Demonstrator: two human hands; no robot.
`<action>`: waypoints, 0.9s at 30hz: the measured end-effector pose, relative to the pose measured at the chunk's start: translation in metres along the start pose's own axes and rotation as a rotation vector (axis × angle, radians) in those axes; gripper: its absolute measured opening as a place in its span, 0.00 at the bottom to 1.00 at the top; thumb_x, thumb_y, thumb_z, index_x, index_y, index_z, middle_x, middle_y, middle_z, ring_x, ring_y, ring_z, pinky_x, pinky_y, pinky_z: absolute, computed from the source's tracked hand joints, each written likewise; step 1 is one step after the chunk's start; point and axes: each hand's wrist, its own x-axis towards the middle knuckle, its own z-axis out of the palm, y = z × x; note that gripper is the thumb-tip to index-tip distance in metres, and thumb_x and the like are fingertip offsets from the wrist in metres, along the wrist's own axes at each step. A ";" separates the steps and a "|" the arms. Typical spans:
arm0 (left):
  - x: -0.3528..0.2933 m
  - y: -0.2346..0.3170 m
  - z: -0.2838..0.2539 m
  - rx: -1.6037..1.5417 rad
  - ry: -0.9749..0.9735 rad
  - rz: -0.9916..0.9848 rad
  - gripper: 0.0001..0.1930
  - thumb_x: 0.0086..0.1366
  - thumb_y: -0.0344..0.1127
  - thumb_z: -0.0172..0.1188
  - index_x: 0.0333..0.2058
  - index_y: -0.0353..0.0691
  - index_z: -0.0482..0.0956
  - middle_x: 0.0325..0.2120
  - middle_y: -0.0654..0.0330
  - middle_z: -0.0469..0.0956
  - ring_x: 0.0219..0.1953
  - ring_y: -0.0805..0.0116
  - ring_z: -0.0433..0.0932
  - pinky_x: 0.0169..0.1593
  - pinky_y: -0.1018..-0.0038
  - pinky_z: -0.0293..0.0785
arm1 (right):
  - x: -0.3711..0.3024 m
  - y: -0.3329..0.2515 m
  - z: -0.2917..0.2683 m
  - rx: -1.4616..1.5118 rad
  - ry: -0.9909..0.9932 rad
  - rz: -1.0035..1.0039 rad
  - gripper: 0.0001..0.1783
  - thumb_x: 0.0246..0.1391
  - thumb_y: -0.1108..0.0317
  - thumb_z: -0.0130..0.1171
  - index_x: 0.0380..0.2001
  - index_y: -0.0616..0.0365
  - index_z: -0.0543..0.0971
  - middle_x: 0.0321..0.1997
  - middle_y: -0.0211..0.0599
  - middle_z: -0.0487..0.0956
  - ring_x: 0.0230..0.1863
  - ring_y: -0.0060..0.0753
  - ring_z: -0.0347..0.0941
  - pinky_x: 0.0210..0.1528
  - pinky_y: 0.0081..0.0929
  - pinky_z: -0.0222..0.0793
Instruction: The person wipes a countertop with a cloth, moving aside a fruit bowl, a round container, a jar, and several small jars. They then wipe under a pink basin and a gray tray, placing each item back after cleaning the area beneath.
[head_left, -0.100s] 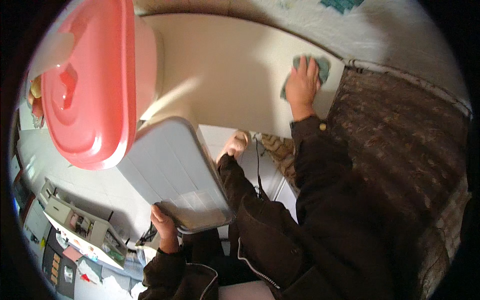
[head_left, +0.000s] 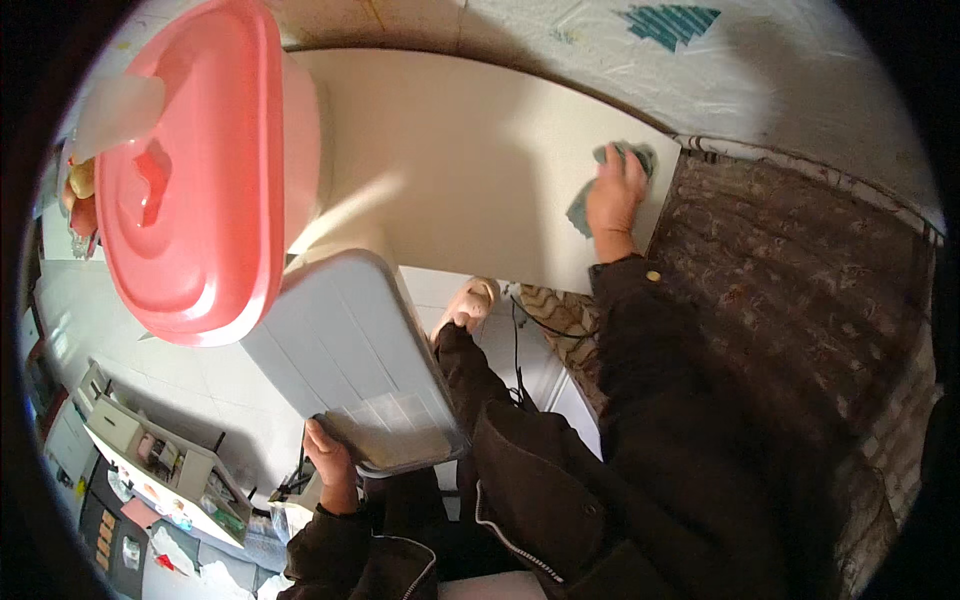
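Note:
My right hand (head_left: pixel 614 200) presses a grey-green cloth (head_left: pixel 580 212) onto the cream tabletop (head_left: pixel 440 150), close to its right end. Its fingers are bent over the bunched cloth, which sticks out on both sides of the hand. At the lower left, my left hand (head_left: pixel 331 458) grips the near corner of a ribbed grey plastic lid (head_left: pixel 335 330). The thumb lies along the lid's edge, and the fingers under it are partly hidden. The lid is tilted beside the table's near edge.
A big pink-lidded container (head_left: pixel 200 210) stands on the table's left part, with a translucent piece (head_left: pixel 120 115) on top. Patterned brown fabric (head_left: pixel 780 260) lies right of the table. A wall runs behind. Lower left is a white shelf unit (head_left: pixel 165 470); a bare foot (head_left: pixel 468 302) shows below the table.
The view has shifted slightly, so the table sits lower in the picture. My right hand has slid a little nearer on the tabletop, its fingers more curled. My left hand keeps its grip.

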 end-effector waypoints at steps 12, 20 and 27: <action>-0.010 -0.005 0.003 -0.048 0.123 -0.070 0.26 0.70 0.57 0.37 0.30 0.38 0.69 0.24 0.65 0.68 0.27 0.74 0.66 0.31 0.75 0.65 | 0.019 0.076 0.043 0.040 0.343 -0.072 0.23 0.59 0.65 0.47 0.58 0.56 0.66 0.61 0.60 0.62 0.61 0.67 0.56 0.60 0.52 0.58; -0.011 0.007 0.009 -0.034 0.092 -0.060 0.27 0.69 0.57 0.38 0.28 0.36 0.69 0.22 0.63 0.69 0.25 0.73 0.66 0.29 0.74 0.64 | 0.034 0.080 -0.024 0.348 0.199 -0.089 0.20 0.58 0.66 0.50 0.55 0.55 0.70 0.59 0.48 0.67 0.59 0.51 0.63 0.57 0.43 0.64; -0.018 0.007 0.007 -0.075 0.050 -0.121 0.26 0.69 0.59 0.38 0.32 0.39 0.69 0.25 0.64 0.70 0.29 0.71 0.68 0.34 0.75 0.67 | -0.023 0.098 0.009 0.257 0.311 -0.165 0.18 0.55 0.70 0.52 0.50 0.57 0.73 0.55 0.50 0.71 0.54 0.53 0.68 0.54 0.42 0.67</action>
